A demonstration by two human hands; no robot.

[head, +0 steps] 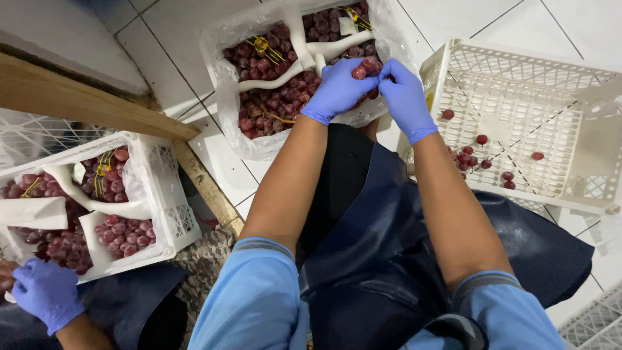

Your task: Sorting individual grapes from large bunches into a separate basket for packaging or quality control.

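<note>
Off to our right we see a white plastic crate [518, 116] tilted on the white tiled floor [175, 52], with a few loose red grapes [483, 139] scattered on its lattice bottom. Another white crate's corner [593, 321] shows at the lower right edge. To our left, a second white crate [165, 214] holds red grape bunches [120, 236] in white paper sleeves with yellow ties. A co-worker's blue-gloved hand [45, 291] sits at that crate's near corner. A wooden plank [78, 100] runs diagonally above it. We wear a dark apron [382, 259] and light blue sleeves [256, 298].
</note>
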